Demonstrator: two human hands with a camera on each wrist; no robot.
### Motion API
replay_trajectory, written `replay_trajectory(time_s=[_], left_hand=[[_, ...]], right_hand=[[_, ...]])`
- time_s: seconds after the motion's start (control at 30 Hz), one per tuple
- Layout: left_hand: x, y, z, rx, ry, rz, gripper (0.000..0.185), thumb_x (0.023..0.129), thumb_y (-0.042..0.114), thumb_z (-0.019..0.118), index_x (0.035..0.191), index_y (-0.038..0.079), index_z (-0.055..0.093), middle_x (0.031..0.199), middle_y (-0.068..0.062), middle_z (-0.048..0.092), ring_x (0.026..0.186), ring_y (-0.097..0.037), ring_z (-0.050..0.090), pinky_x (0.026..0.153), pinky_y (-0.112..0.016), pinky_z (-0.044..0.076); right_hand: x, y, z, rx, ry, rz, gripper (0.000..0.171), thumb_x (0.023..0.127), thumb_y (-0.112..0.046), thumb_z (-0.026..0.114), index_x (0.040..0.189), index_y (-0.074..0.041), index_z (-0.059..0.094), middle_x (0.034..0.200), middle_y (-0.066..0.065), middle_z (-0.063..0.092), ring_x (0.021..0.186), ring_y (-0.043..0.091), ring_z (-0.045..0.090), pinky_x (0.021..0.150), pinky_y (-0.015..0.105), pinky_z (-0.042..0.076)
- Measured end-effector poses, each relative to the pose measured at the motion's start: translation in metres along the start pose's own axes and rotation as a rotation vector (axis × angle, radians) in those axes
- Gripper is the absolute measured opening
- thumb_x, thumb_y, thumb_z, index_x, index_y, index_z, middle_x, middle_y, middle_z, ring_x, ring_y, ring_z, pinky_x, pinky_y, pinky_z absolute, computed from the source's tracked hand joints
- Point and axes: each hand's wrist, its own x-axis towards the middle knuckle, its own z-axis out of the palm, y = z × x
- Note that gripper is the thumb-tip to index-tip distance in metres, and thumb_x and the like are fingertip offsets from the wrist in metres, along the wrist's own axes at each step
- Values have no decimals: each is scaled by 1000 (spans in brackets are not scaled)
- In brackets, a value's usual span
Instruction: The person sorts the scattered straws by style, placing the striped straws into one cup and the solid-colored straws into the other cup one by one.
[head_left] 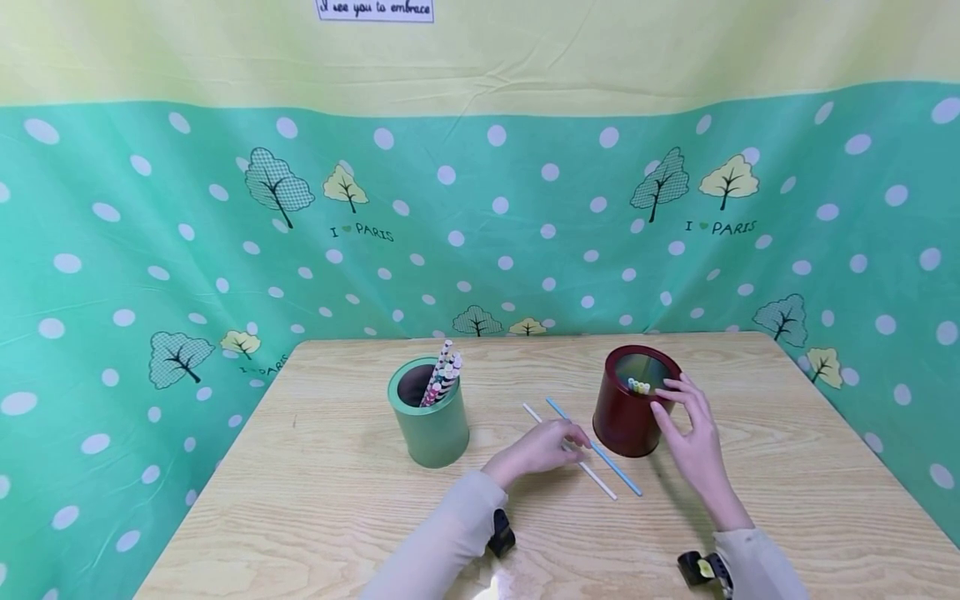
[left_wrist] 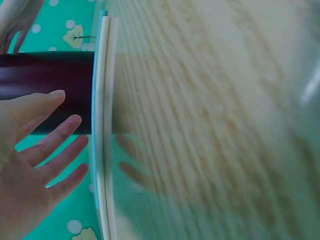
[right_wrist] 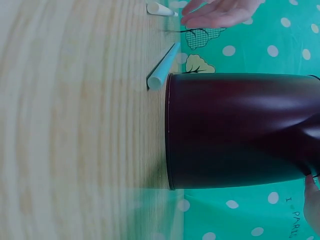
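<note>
My left hand (head_left: 546, 447) hovers over two straws on the table, a white straw (head_left: 600, 483) and a blue straw (head_left: 621, 475). Its fingers are spread in the left wrist view, with nothing between them. On the right stands a dark red can (head_left: 628, 421), upright, with pale straw ends (head_left: 639, 386) showing inside. My right hand (head_left: 693, 433) rests at the can's right side, thumb by the outer wall and fingers across the rim. Part of that hand also shows at the lower edge of the right wrist view. To the left is a green can (head_left: 435, 437) holding patterned straws (head_left: 442, 379).
Everything stands on a wood-grain table (head_left: 337, 500). A green dotted curtain (head_left: 510, 208) with printed trees hangs behind and beside the table. Black straps with small devices sit on both wrists.
</note>
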Motion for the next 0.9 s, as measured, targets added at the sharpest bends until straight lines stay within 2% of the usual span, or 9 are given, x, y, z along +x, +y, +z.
replay_trajectory(time_s=[0.2, 0.4, 0.67, 0.9], left_hand=[[2, -4, 2, 28, -26, 12, 14, 80, 11, 64, 94, 10, 66, 89, 3, 65, 86, -5, 57, 72, -10, 39], [4, -8, 4, 85, -22, 42, 15, 78, 11, 65, 93, 12, 67, 88, 6, 64, 83, -2, 55, 74, -10, 38], [5, -8, 4, 121, -24, 38, 18, 74, 10, 68, 92, 13, 68, 86, 6, 62, 79, -3, 53, 71, -10, 36], [7, -9, 5, 167, -40, 44, 16, 74, 15, 70, 90, 15, 68, 84, 7, 62, 80, -2, 52, 73, -9, 35]], right_hand=[[0, 1, -1, -2, -7, 2, 20, 81, -4, 61, 100, 0, 60, 117, 14, 49, 127, 7, 25, 100, 17, 19], [0, 2, -1, -1, -8, 5, 20, 81, -4, 61, 100, 1, 60, 117, 14, 49, 127, 8, 25, 101, 18, 19], [0, 1, -1, -3, -9, 1, 20, 81, -3, 61, 101, 1, 60, 117, 14, 49, 128, 8, 25, 101, 18, 19], [-1, 2, -1, 3, -7, -8, 20, 81, -3, 61, 100, 1, 60, 117, 14, 49, 128, 18, 27, 101, 18, 19]])
